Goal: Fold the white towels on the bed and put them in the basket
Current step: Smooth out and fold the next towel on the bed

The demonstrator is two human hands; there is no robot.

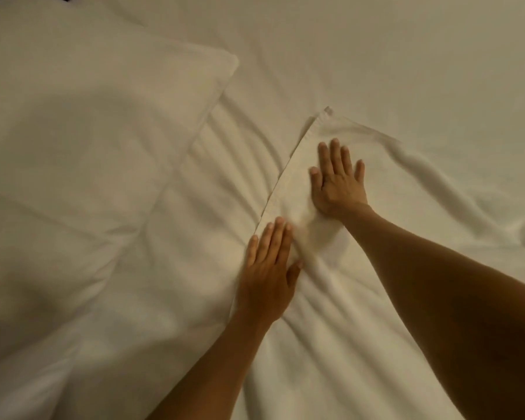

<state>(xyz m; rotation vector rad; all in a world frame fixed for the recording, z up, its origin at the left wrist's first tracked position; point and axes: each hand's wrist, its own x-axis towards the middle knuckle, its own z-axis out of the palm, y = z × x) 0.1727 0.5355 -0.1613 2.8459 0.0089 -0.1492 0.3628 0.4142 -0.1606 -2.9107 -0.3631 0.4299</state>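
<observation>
The white towel lay spread on the bed, just right of a pillow. Both hands pressed flat on it, fingers straight and gripping nothing: the left hand near its hemmed edge, the right hand farther up. It looked soft, light and limp, best pinched at the corners. No label or writing showed.

Bedroom, home or hotel cannot tell. Evidence: bed under wrinkled white sheet filling whole view; large white pillow at left, second pillow below it; white towel spread on sheet; dim warm indoor light.
</observation>
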